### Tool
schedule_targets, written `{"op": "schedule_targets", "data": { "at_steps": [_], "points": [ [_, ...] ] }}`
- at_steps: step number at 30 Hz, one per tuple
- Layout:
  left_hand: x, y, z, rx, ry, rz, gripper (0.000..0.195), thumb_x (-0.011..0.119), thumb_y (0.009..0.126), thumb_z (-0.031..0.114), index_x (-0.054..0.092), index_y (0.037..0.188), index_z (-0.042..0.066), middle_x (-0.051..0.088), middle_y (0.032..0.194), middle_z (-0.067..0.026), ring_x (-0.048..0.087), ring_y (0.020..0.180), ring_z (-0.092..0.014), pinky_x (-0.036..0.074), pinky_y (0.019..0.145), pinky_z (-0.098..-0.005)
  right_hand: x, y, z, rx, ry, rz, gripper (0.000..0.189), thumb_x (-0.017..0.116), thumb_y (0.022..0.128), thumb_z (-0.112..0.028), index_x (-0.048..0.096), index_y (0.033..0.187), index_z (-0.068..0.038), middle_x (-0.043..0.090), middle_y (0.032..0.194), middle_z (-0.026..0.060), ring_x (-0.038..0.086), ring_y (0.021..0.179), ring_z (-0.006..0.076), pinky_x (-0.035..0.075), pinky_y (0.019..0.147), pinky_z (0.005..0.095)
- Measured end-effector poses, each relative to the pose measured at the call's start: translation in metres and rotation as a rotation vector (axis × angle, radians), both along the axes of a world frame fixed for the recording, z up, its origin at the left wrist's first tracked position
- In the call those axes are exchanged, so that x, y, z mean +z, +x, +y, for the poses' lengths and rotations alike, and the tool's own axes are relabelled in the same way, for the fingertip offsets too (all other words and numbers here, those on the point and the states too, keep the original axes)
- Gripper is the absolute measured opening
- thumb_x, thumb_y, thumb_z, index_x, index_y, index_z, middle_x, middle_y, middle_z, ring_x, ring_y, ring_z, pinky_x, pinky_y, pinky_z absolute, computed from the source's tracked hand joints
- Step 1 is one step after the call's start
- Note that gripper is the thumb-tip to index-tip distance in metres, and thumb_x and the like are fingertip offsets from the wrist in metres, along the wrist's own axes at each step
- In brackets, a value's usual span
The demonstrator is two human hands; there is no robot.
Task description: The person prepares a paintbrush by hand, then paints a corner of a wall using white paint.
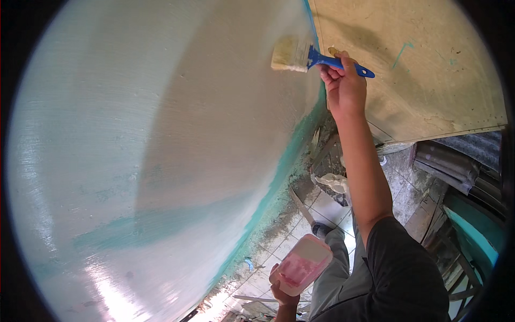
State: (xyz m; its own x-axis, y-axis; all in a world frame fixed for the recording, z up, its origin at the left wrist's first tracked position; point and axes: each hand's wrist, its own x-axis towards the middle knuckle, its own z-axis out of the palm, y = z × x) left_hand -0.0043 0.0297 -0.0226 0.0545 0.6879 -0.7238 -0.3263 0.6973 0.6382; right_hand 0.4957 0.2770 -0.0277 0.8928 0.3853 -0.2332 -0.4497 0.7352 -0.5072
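Observation:
My right hand grips the blue handle of a wide flat paintbrush. Its pale bristles, wet with whitish paint, lie over a large curved surface near its right edge; touching or just above, I cannot tell. Glossy whitish-grey paint covers most of that surface, while teal shows in a band low down and along the edge. Lower in the view, my left hand holds a pink plastic tub by its near end. Pale paint lies in the tub's far end, and the pink bottom shows through elsewhere.
A tan board with teal marks stands at the upper right. Below are a dusty tiled floor with wood scraps, and a crumpled whitish piece. Corrugated sheets and a teal curved object sit at the right.

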Motion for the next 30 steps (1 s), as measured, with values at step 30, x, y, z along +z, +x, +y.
{"op": "schedule_targets", "data": {
  "at_steps": [30],
  "points": [
    [-0.009,-0.075,-0.025,-0.006,0.081,-0.004,0.074,0.039,0.101,0.059,0.043,0.151,0.005,0.051,0.148,-0.0153,0.051,0.137,-0.035,0.049,0.109,-0.0559,-0.091,-0.139,-0.035,0.132,0.114,0.163,0.013,0.068,0.101,-0.011,0.061,0.107,-0.002,0.072,0.103,0.0151,0.075,0.097,0.0289,0.066,0.085,0.0346]
  ]
}}
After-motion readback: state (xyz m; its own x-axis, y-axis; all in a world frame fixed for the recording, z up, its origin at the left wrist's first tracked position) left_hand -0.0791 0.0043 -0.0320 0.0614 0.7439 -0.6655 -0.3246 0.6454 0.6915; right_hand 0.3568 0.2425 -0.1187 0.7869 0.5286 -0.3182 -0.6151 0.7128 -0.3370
